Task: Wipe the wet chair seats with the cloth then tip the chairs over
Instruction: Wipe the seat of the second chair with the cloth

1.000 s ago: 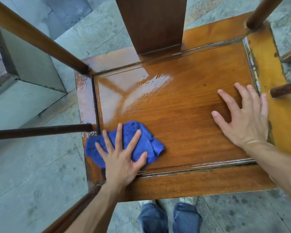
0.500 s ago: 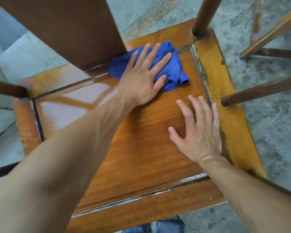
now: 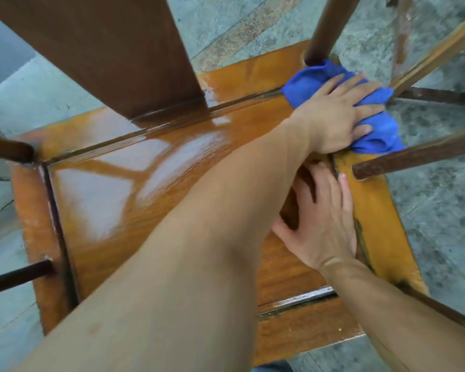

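Note:
A wooden chair seat (image 3: 105, 200) fills the view, with a wet glossy sheen over its left and back part. My left hand (image 3: 336, 114) reaches across to the far right corner and presses a crumpled blue cloth (image 3: 379, 135) flat on the seat's edge, fingers spread. My right hand (image 3: 320, 224) lies flat on the right side of the seat, partly hidden under my left forearm.
The dark backrest slat (image 3: 113, 49) rises at the back. Round wooden rails (image 3: 414, 154) and posts (image 3: 330, 25) stand along the right and left sides. Another chair's frame (image 3: 435, 55) stands at the upper right. Grey stone floor (image 3: 440, 224) surrounds the chair.
My left hand swept the cloth from the near left corner to the back middle, then on to the far right corner. My right hand stayed flat on the seat.

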